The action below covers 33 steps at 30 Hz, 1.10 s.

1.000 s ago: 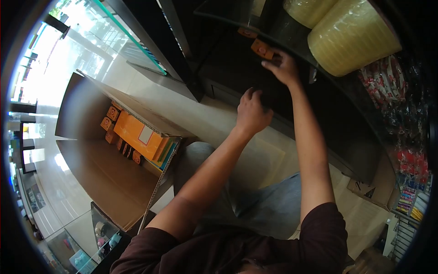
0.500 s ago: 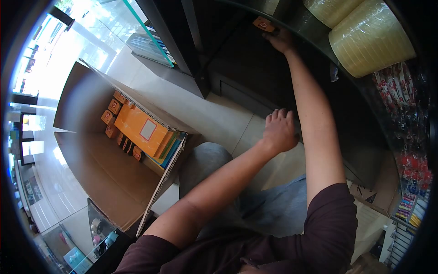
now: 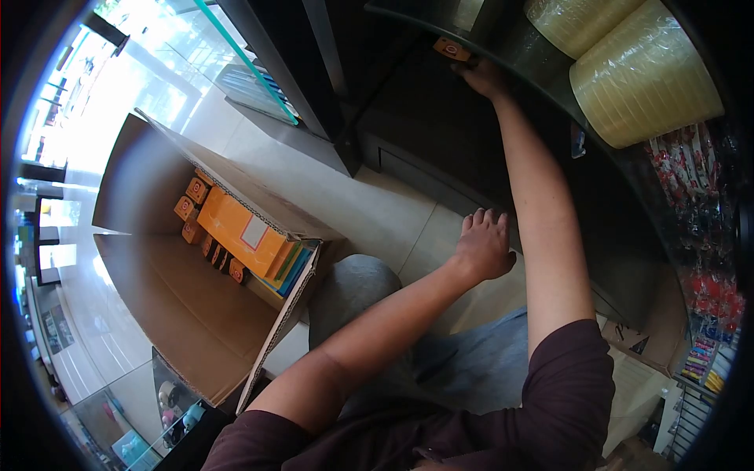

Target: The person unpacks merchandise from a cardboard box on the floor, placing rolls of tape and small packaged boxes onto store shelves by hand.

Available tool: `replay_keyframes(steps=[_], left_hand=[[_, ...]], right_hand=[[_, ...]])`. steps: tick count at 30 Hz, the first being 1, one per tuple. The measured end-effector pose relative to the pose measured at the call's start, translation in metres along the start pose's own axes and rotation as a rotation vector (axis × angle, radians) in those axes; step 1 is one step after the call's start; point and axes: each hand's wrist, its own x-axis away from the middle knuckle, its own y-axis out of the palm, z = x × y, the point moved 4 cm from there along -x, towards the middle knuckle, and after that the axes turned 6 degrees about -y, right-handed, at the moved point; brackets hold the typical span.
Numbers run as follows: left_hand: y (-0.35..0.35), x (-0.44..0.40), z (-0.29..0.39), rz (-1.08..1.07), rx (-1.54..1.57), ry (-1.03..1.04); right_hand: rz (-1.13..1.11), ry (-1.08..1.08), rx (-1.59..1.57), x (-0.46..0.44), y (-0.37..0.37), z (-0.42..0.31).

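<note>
Small orange box [image 3: 451, 49] is up around 1 o'clock in the dark cabinet [image 3: 420, 110], right hand [image 3: 479, 78] at its near end. Too dim to tell if those fingers are pinching it or just touching. Hands are well apart; the left hand [image 3: 484, 247], near 3 o'clock, has its fingers loosely out, nothing visible in them. I'd nudge gently, keep it square and mind the upper shelf [image 3: 518, 47]. Left palm's hidden, cabinet's back is basically black.

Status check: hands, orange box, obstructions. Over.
Right hand at small orange box, grip unclear.
Left hand away from it, no object visible.
Upper shelf near right hand, possibly tight.
</note>
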Motion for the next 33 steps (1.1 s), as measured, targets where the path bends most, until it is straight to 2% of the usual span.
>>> replay_keyframes(steps=[5, 11, 14, 17, 26, 33], left_hand=[[0.004, -0.001, -0.002, -0.015, -0.024, 0.006], [0.008, -0.001, 0.001, -0.032, -0.024, 0.023], [0.013, -0.003, 0.001, -0.037, -0.025, 0.025], [0.008, -0.003, 0.003, -0.128, -0.015, 0.002], [0.014, -0.003, 0.003, -0.099, -0.041, 0.024], [0.017, 0.000, 0.003, -0.067, -0.040, 0.058]], right_hand=[[0.077, -0.087, -0.035, 0.002, 0.003, 0.003], [0.075, -0.058, -0.041, 0.009, -0.007, -0.021], [0.089, -0.069, -0.081, 0.007, 0.001, -0.007], [0.108, -0.092, -0.041, 0.007, 0.000, -0.008], [0.122, -0.112, -0.046, 0.009, 0.004, -0.005], [0.119, -0.049, -0.022, 0.010, 0.003, -0.009]])
